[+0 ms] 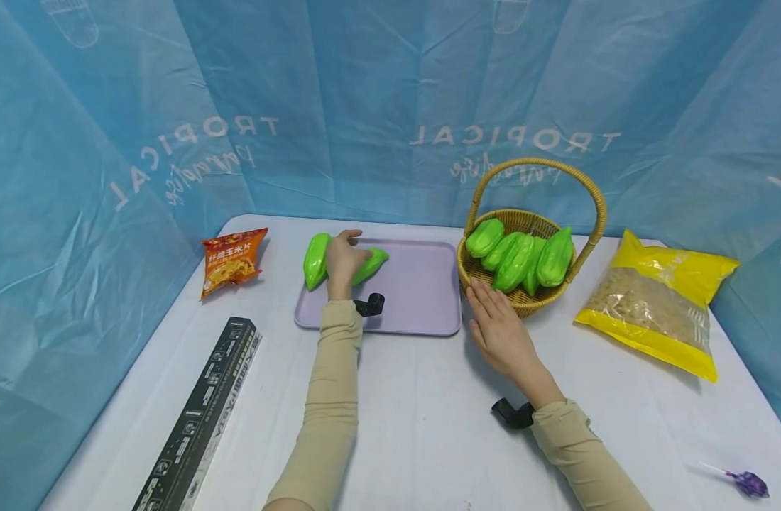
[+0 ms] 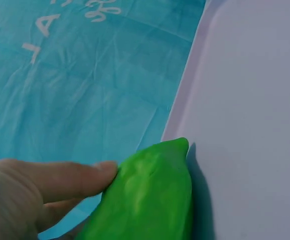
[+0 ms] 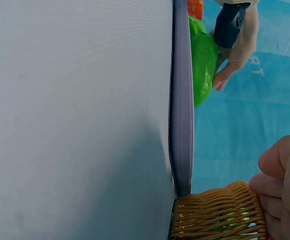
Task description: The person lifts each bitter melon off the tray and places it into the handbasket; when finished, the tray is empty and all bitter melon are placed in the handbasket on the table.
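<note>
"How are the hands posed?"

"The left hand (image 1: pixel 344 262) reaches forward over the lilac tray (image 1: pixel 422 291), back uppermost, fingers bent off toward the right. In the left wrist view one fingertip touches the side of a ridged green fruit (image 1: pixel 372 265)."

"Is it gripping that fruit?"

"I can't tell. The hand covers part of the fruit, and its underside doesn't show; the left wrist view also cuts the fruit off at the bottom."

"Where does the fruit lie?"

"At the left part of the tray, its pointed tip toward the far right. A second green fruit (image 1: pixel 316 261) is on the hand's other side, its right edge partly hidden by the hand."

"And the right hand (image 1: pixel 502 333)?"

"Grasping nothing: its fingers are straight and together, tips against the near left rim of the wicker basket (image 1: pixel 531 309). The right wrist view crops most of it."

"Anything else obscured?"

"The green fruits in the basket (image 1: pixel 517 261) overlap, so counting them is hard. The long black box (image 1: pixel 201 419) on the surface (image 1: pixel 422 426) runs out of the head view's bottom edge."
</note>
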Motion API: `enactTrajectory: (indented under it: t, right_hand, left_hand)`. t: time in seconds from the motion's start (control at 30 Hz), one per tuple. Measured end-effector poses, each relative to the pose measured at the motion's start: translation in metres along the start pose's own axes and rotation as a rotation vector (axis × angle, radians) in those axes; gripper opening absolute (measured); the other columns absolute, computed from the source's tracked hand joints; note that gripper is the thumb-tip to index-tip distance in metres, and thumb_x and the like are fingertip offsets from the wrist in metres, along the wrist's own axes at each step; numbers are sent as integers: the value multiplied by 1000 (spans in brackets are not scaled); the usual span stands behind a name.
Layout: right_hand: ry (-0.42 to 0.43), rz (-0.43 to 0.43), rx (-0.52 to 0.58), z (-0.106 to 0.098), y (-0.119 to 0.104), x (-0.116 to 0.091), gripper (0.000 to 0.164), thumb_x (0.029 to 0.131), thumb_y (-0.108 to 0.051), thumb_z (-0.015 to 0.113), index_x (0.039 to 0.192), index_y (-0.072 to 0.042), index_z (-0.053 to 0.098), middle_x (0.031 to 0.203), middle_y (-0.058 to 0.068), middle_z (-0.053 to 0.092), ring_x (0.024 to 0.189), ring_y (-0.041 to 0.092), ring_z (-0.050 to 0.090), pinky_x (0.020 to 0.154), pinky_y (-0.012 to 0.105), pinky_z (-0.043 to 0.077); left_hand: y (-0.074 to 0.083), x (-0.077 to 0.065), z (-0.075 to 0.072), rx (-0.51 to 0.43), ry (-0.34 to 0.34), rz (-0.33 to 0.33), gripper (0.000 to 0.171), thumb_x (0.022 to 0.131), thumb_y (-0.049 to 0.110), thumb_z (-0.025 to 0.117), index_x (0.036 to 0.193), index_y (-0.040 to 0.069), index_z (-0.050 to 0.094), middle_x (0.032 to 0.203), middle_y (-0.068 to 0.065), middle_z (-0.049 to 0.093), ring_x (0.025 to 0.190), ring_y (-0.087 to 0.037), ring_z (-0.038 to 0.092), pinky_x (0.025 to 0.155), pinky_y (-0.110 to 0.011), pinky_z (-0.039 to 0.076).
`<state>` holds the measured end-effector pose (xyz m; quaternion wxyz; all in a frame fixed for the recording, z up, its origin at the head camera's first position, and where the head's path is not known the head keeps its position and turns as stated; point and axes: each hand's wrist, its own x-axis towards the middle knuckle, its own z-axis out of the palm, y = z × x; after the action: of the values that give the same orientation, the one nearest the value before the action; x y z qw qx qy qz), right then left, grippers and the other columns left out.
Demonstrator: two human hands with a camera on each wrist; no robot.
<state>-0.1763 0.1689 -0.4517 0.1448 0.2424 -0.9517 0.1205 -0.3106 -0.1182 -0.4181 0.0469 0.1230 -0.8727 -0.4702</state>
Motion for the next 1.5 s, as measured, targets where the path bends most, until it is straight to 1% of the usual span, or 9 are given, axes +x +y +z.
enactTrajectory:
  t: [0.23,0.33,0.53,0.67,0.77,0.9,1.17,1.33,1.5]
  right_hand:
    - [-4,2,-6,-2,-1,1,54,99,-17,50,147,4,37,156,19,33,145,34,30,119,50,24]
    - [-2,-1,-8,-1,0,1,54,99,-16,51,147,4,37,155,19,33,145,34,31,118,50,24]
    - [-1,-2,-10,1,0,1,54,98,-15,52,146,4,37,155,19,34,144,35,31,118,49,24]
    - [41,-21,-1,2,0,1,53,97,-14,53,144,6,40,152,22,37,142,38,34,116,52,26]
    - [80,-38,5,4,0,0,52,97,-14,52,144,6,41,151,22,39,141,37,36,116,51,27]
    - [95,-42,14,6,0,-1,52,97,-14,51,144,6,41,151,22,39,141,37,36,117,49,26]
    - [27,-15,2,2,-1,0,53,98,-15,53,145,5,39,154,20,35,143,36,33,117,51,26]
    - [24,-16,1,-1,-1,0,53,98,-14,53,145,5,38,154,20,34,144,35,32,117,50,26]
    - [25,-12,3,0,-1,0,54,97,-13,54,145,5,39,154,20,35,144,36,32,118,50,25]
  left_hand:
    - [-4,-4,2,94,-189,-33,57,90,29,70,139,6,52,136,-19,56,123,-34,55,103,-44,46]
    - [-6,-4,3,119,-233,-41,60,91,32,68,141,6,49,139,-19,54,125,-34,53,105,-44,45]
    - [-7,-7,5,89,-215,-31,61,91,32,68,141,5,48,139,-20,53,125,-35,53,105,-46,44]
    - [-5,-8,4,59,-196,-18,60,91,30,67,141,5,48,138,-21,54,125,-35,53,104,-46,45]
    - [0,-7,1,46,-198,3,59,92,29,66,142,5,47,140,-21,52,126,-36,53,104,-46,46]
    - [14,-6,-7,16,-195,45,58,93,27,64,144,4,45,143,-21,49,128,-37,50,103,-47,46]
    - [38,-5,-19,-14,-155,99,57,94,29,64,144,8,46,142,-19,51,131,-36,48,103,-47,46]
    - [54,-7,-21,-51,-188,131,58,94,28,63,145,10,44,144,-18,48,133,-35,45,105,-48,44]
    - [79,-15,-16,-138,-237,179,57,94,25,64,146,10,44,146,-18,46,133,-35,46,104,-48,45]
